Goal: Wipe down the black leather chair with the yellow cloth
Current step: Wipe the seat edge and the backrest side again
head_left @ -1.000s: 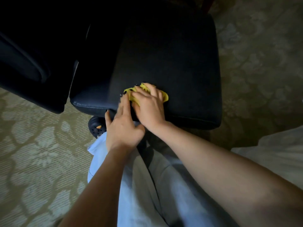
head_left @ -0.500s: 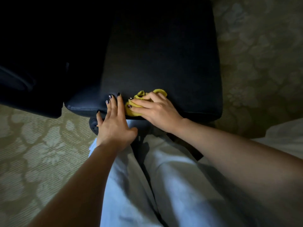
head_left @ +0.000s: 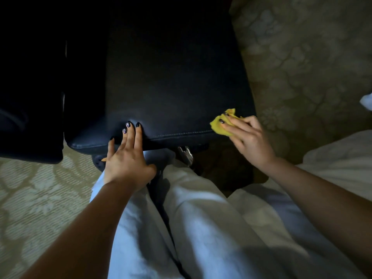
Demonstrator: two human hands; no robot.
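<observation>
Cloth at seat's near right corner.
Right hand (head_left: pixel 248 137) presses yellow cloth (head_left: pixel 219 126) there; left hand (head_left: pixel 128 158) flat, fingers straight, on black leather chair (head_left: pixel 173 87) near edge.

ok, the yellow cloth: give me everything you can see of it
The yellow cloth is a small, soft fabric rag, crumpled into a wad, with a creased tip poking up at its far end. It sits at the near corner of the black leather chair seat, on the person's right, at the end of the stitched seam. The right hand lies across it, fairly straight fingers pressing it to the leather and hiding part of it. Nothing else touches it.
</observation>
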